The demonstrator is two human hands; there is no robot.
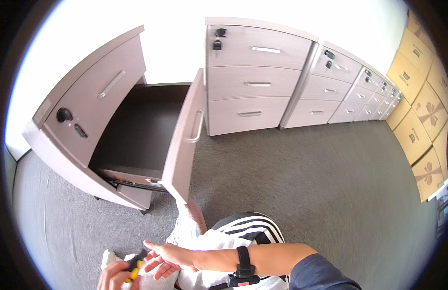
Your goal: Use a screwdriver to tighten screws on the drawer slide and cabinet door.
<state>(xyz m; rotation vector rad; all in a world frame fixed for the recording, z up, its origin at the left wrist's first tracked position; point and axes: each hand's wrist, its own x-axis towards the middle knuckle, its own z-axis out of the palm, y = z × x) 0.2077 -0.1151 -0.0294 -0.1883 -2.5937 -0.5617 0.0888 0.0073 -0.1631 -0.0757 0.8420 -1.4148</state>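
My left hand (114, 276) is closed around a small black and yellow tool (134, 270) low in the view; I cannot make out its exact kind. Just right of the tool, my right hand (170, 256) has its palm turned up and fingers spread, with nothing in it. Its thumb and fingertips are close to the tool's black end; whether they touch it is unclear. Ahead of my hands stands a light wood-grain drawer cabinet (72, 123), and one of its lower drawers (146, 125) is pulled far out, dark inside and holding nothing visible.
A row of matching three-drawer cabinets (255, 75) runs along the white wall, with black locks and hanging keys on the top drawers. Brown cardboard boxes (412, 133) are stacked at the far right. Grey carpet (306, 183) covers the floor. The open drawer's front juts out near my legs.
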